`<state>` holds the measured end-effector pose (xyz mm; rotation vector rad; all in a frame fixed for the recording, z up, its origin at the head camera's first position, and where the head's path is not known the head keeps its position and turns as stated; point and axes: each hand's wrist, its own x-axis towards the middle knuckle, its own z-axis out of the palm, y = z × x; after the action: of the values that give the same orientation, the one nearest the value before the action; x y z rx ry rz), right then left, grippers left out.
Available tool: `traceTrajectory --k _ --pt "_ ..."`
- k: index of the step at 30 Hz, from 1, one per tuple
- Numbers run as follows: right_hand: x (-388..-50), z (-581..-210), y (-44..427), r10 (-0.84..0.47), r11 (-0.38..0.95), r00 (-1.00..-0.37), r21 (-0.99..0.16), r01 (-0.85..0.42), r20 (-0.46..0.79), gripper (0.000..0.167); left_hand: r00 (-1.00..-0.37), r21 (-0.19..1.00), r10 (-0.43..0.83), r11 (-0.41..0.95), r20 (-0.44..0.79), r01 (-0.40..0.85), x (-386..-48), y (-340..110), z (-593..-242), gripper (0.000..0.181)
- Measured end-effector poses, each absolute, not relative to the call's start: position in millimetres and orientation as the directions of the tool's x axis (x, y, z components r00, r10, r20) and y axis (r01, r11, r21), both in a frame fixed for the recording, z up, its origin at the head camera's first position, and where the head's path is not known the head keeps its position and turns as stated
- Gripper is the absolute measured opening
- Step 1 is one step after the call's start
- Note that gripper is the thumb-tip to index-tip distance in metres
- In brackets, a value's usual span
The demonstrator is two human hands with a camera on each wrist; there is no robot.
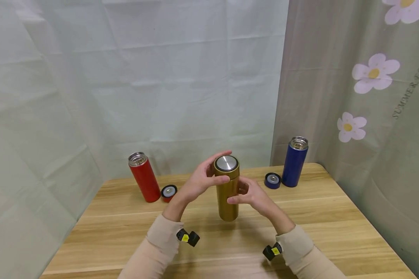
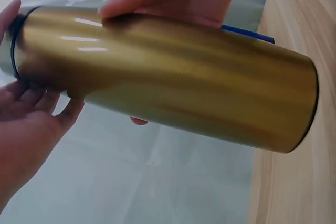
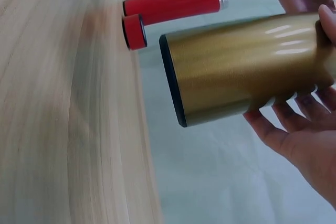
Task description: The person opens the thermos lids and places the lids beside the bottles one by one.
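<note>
A gold thermos (image 1: 227,199) with a silver-topped lid (image 1: 226,163) stands upright between both hands. My left hand (image 1: 204,180) grips the lid from the left, thumb across its front. Lower down, my right hand (image 1: 253,195) holds the upper body, with its thumb in front. The lid is on the thermos. In the right wrist view the black-rimmed base of the gold thermos (image 3: 231,69) shows apart from the tabletop, so it is held up. Some fingers behind the thermos are hidden.
On the wooden table (image 1: 115,232), an uncapped red thermos (image 1: 146,180) stands back left beside its upturned lid (image 1: 168,192). At back right are an uncapped blue thermos (image 1: 295,164) and its upturned lid (image 1: 272,180). A pale curtain (image 1: 188,85) hangs behind the table.
</note>
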<state>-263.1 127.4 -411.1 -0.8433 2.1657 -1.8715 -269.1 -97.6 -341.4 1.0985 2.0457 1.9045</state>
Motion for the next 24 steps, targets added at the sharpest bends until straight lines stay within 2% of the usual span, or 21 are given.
traceTrajectory --k 3,7,16,24 --pt "-262.1 -410.1 128.0 -0.536 0.045 -0.812 -0.953 -0.301 0.231 0.065 -0.690 0.917 0.630 -0.089 0.355 0.390 -270.5 -99.6 -340.3 0.079" --pt "-261.0 -409.4 129.1 -0.544 0.035 -0.809 -0.957 -0.289 0.225 0.065 -0.688 0.918 0.634 -0.092 0.352 0.385 -272.6 -100.6 -341.3 0.077" --pt "-260.8 -408.4 128.6 -0.523 0.043 -0.819 -0.952 -0.302 0.236 0.066 -0.728 0.916 0.585 -0.069 0.358 0.395 -269.7 -97.9 -341.9 0.083" --pt "-260.9 -410.2 125.8 -0.472 0.064 -0.846 -0.947 -0.314 0.249 0.063 -0.795 0.904 0.470 -0.015 0.383 0.427 -263.5 -89.7 -343.3 0.075"
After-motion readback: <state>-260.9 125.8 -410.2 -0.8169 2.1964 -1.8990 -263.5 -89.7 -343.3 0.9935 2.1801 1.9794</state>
